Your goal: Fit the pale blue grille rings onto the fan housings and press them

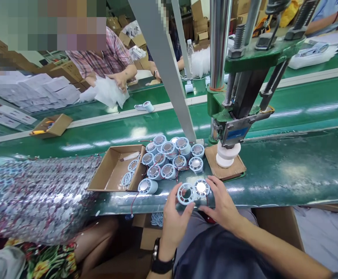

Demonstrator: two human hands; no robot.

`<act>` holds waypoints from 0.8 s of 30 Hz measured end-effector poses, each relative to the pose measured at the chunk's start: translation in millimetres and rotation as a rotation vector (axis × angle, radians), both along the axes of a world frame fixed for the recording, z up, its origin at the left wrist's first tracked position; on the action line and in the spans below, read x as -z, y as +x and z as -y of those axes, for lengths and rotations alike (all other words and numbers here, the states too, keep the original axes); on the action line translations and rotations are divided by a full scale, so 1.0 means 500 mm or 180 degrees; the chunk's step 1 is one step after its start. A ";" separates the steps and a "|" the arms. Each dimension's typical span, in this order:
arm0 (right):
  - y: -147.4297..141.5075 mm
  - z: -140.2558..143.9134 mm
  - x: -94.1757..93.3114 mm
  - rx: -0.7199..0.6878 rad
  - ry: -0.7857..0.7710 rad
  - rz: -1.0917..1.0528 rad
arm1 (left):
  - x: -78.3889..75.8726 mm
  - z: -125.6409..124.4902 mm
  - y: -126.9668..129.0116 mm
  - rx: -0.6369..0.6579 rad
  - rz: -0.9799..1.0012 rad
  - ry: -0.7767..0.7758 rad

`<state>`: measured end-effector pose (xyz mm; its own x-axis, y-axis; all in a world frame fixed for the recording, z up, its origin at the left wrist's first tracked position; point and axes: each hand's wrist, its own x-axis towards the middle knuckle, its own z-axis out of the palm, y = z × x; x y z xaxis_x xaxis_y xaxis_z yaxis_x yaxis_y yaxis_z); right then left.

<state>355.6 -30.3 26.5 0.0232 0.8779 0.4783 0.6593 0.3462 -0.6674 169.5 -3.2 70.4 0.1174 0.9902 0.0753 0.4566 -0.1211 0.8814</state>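
Observation:
Between the thumb and fingers of my left hand point(177, 217) is a light-blue slotted plastic ring point(181, 197), tilted toward me. My right hand point(221, 201) curves its thumb and fingers around a round motor housing point(201, 187) with a silver centre and a thin wire. The ring and the housing are side by side, close together near the bench's front edge. Behind them a pile of similar round housings point(168, 148) with red wires is heaped. A single housing point(147, 186) stands left of my left hand.
A cardboard box point(105, 170) with several blue rings stands left of the pile. The green press point(240, 116) with a white round head point(227, 155) rises at right over a wooden block point(212, 158). Wired parts in plastic point(47, 197) lie far left. Across the bench, a person handles white wrapping point(109, 91).

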 end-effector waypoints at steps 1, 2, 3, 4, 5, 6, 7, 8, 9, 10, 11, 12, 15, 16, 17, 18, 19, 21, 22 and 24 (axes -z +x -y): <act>-0.011 -0.006 0.009 0.0036 -0.0020 0.0000 | 0.007 -0.005 0.012 0.0122 -0.0043 0.0105; -0.020 -0.012 0.015 0.0074 -0.0029 -0.0005 | 0.011 -0.009 0.024 0.0247 -0.0107 0.0204; -0.026 -0.016 0.019 0.0104 -0.0029 -0.0011 | 0.015 -0.012 0.037 0.0351 -0.0185 0.0281; -0.030 -0.019 0.022 0.0124 -0.0027 -0.0012 | 0.018 -0.013 0.049 0.0430 -0.0264 0.0332; -0.032 -0.021 0.023 0.0152 -0.0026 -0.0015 | 0.020 -0.013 0.060 0.0487 -0.0336 0.0367; -0.033 -0.022 0.024 0.0188 -0.0026 -0.0016 | 0.023 -0.012 0.069 0.0531 -0.0392 0.0394; -0.032 -0.022 0.024 0.0223 -0.0027 -0.0014 | 0.026 -0.011 0.076 0.0563 -0.0430 0.0415; -0.031 -0.021 0.023 0.0254 -0.0026 -0.0007 | 0.030 -0.009 0.080 0.0589 -0.0452 0.0437; -0.030 -0.020 0.022 0.0281 -0.0023 0.0002 | 0.034 -0.007 0.083 0.0608 -0.0461 0.0462; -0.030 -0.020 0.021 0.0306 -0.0017 0.0013 | 0.040 -0.004 0.085 0.0611 -0.0459 0.0487; -0.030 -0.019 0.019 0.0329 -0.0010 0.0026 | 0.045 -0.002 0.085 0.0605 -0.0447 0.0509; -0.030 -0.019 0.018 0.0350 0.0000 0.0040 | 0.051 0.000 0.084 0.0598 -0.0432 0.0527; -0.032 -0.019 0.016 0.0406 0.0026 0.0086 | 0.064 0.002 0.079 0.0635 -0.0393 0.0575; -0.033 -0.019 0.017 0.0419 0.0031 0.0104 | 0.067 0.001 0.076 0.0670 -0.0382 0.0583; -0.033 -0.019 0.018 0.0426 0.0032 0.0123 | 0.070 0.000 0.073 0.0717 -0.0374 0.0587; -0.032 -0.019 0.019 0.0429 0.0030 0.0143 | 0.071 -0.002 0.070 0.0770 -0.0371 0.0590; -0.032 -0.018 0.020 0.0428 0.0024 0.0164 | 0.073 -0.004 0.068 0.0824 -0.0372 0.0590; -0.030 -0.018 0.021 0.0419 -0.0002 0.0209 | 0.073 -0.006 0.066 0.0906 -0.0383 0.0573; -0.029 -0.019 0.022 0.0412 -0.0023 0.0237 | 0.073 -0.006 0.065 0.0929 -0.0392 0.0557; -0.029 -0.021 0.022 0.0371 -0.0083 0.0308 | 0.071 -0.006 0.067 0.0946 -0.0409 0.0518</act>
<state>341.2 -20.0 15.7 0.0806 0.8841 0.4603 0.7556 0.2470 -0.6067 203.1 -0.3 34.9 0.4172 0.8876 0.1951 0.4862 -0.3993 0.7773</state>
